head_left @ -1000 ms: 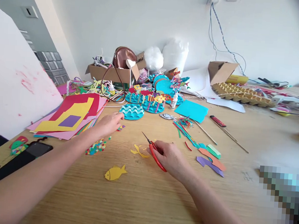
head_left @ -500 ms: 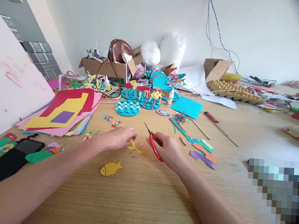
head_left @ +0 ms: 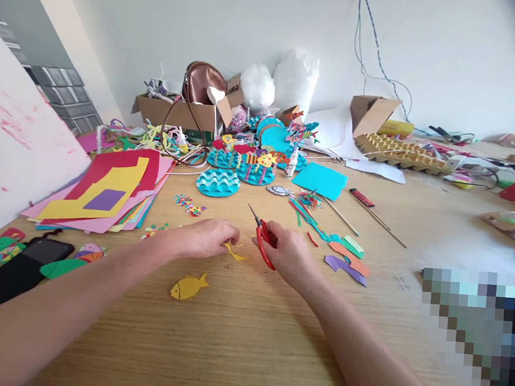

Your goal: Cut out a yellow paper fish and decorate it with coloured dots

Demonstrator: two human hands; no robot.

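Note:
My left hand is low over the table with its fingers pinched at some yellow paper scraps. Its fingertips partly hide the scraps. In my right hand is a pair of scissors with red handles, the pointed metal tips aimed away from me. The blades look closed or nearly so. Nearer to me, a yellow paper fish with a drawn eye and gill line lies flat. Beyond the hands lies a small heap of coloured paper bits.
Coloured sheets are stacked at left, near a phone and paper fish. Blue wavy bases, a glue bottle and blue paper stand farther back. Purple offcuts and a box cutter lie right.
The view has shifted slightly. My left hand has edged a little to the right at the yellow scraps, which look more bunched. The scissors stay in my right hand, nearly still.

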